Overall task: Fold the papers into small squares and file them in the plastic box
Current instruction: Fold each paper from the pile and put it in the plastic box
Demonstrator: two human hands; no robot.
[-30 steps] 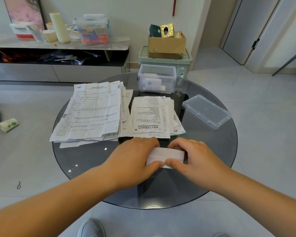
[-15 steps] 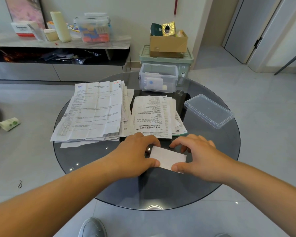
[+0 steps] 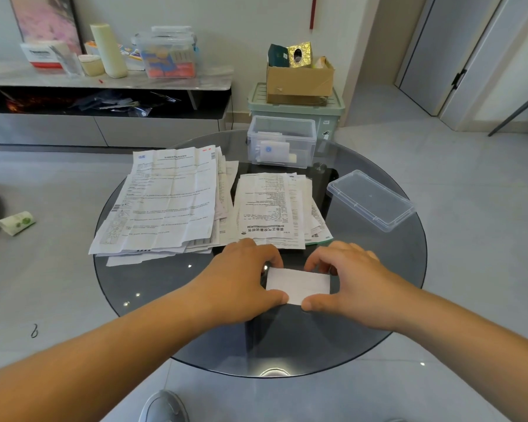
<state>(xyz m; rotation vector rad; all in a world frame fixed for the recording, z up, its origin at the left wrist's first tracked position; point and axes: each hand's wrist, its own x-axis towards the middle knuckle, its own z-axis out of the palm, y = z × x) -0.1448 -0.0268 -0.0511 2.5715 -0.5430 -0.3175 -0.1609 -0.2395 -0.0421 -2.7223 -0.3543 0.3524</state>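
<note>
I note left hand [image 3: 241,278] and right hand [image 3: 354,278] pinching one folded paper [image 3: 297,284]; box [image 3: 311,147] holds a few squares [image 3: 273,151], big stack [image 3: 165,202] and small stack [image 3: 269,208] lie unfolded.

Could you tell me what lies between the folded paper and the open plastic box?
The head view shows the smaller stack of unfolded papers between the folded paper and the plastic box.

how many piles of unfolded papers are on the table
2. The larger pile lies at the left of the glass table; the smaller pile at its middle, just in front of the plastic box. Sheets beneath the top ones are mostly hidden.
</note>
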